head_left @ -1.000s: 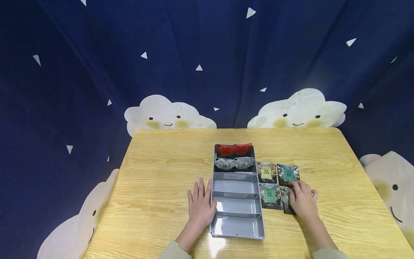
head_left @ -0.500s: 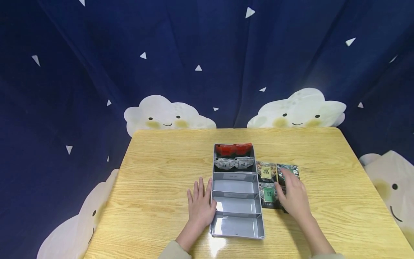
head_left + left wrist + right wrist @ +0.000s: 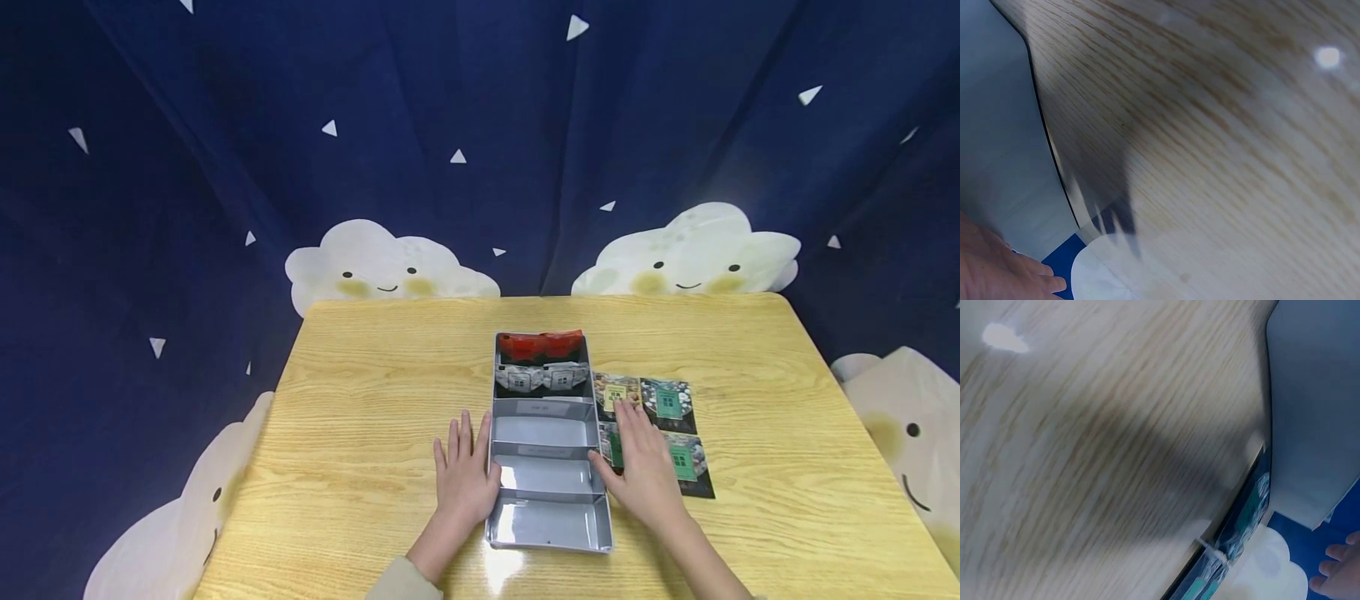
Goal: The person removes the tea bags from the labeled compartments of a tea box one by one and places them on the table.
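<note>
A long grey compartment box (image 3: pixel 550 523) lies lengthwise on the table. My left hand (image 3: pixel 467 482) rests beside its left wall with fingers spread straight and the thumb at the rim. At the other side, my right hand (image 3: pixel 647 473) has relaxed, extended fingers, its thumb at the box's right rim. Its fingertips overlap a sachet with a yellow label (image 3: pixel 615 395), and the hand partly covers a green-labelled sachet (image 3: pixel 611 443). To the right lie a teal-labelled sachet (image 3: pixel 668 403) and another green-labelled sachet (image 3: pixel 685 461). In the right wrist view, the fingers (image 3: pixel 1335 569) show beyond the box wall.
Two red-topped sachets (image 3: pixel 522 345) stand in the box's farthest compartment. Two silver-topped sachets (image 3: pixel 519 379) stand in the one before it. A dark blue curtain (image 3: pixel 420 100) with cloud figures hangs behind the wooden table (image 3: pixel 375 392).
My right hand has left the front-right sachet and moved left to the box's right edge, uncovering the two right-hand sachets. The left hand and the box keep their places.
</note>
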A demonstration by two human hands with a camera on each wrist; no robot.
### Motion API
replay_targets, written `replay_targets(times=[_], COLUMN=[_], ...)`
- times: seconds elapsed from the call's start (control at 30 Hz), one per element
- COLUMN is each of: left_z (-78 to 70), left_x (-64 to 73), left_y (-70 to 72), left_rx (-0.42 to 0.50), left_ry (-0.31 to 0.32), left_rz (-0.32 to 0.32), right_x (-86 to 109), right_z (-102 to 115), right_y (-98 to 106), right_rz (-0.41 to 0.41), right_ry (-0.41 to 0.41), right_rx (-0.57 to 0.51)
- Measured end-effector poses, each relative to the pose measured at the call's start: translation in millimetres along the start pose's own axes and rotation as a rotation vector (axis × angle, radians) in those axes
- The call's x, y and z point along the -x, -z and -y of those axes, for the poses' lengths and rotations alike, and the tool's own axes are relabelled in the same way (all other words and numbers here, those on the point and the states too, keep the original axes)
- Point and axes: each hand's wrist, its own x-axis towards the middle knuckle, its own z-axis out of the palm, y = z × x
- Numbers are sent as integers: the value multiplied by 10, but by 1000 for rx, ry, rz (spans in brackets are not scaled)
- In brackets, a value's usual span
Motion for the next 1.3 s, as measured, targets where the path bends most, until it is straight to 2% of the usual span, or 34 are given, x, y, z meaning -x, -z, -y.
replay_targets(times=[0.13, 0.3, 0.57, 0.9, 1.17, 1.3], left_z=[2, 1, -4, -1, -45, -81], left_x=[2, 1, -1, -7, -40, -168], left_y=[2, 4, -1, -1, 158, 255], left_rx=[2, 8, 8, -33, -49, 4], left_ry=[-4, -8, -8, -30, -70, -92], left_rz=[-6, -13, -7, -29, -11, -53], right_x=[-1, -7, -24, -25, -28, -31], right_z=[47, 100, 186, 199, 187, 177], right_y=[-58, -117, -119, -131, -150, -156], right_rz=[39, 87, 226, 266, 289, 293], right_ry=[2, -45, -123, -155, -165, -167], right_rx=[27, 57, 90, 119, 128, 136])
